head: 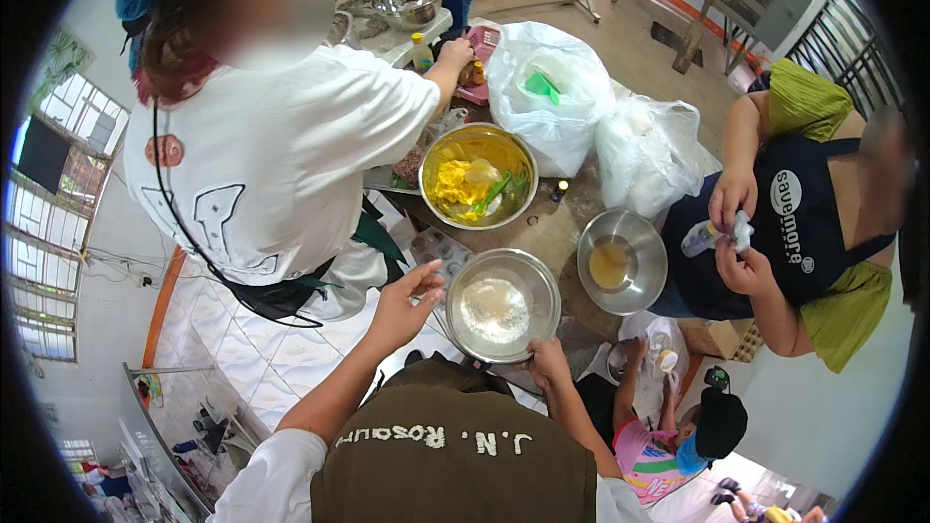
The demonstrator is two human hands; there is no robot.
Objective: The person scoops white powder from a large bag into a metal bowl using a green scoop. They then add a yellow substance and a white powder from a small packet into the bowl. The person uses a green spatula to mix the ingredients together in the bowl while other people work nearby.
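Note:
A steel mixing bowl [550, 311] stands before me, tilted slightly towards my body. White powder that looks like flour, with a beige patch on it, [498, 310] lies in its bottom. My right hand [548, 365] grips the bowl's near right rim. At the left rim, my left hand [408, 305] is raised with its fingers apart and nothing in it. Behind the bowl is a larger steel bowl [527, 192] with a yellow mixture [461, 181] and a green utensil [499, 192]. A steel bowl [647, 258] to the right holds some light-brown liquid [607, 266].
A metal muffin tin [439, 250] sits beside my left hand. Plastic bags [548, 138] of white contents and a small dark bottle [559, 191] occupy the table's far side. Co-workers stand left [290, 152] and right [785, 232]; another person [661, 436] is at lower right.

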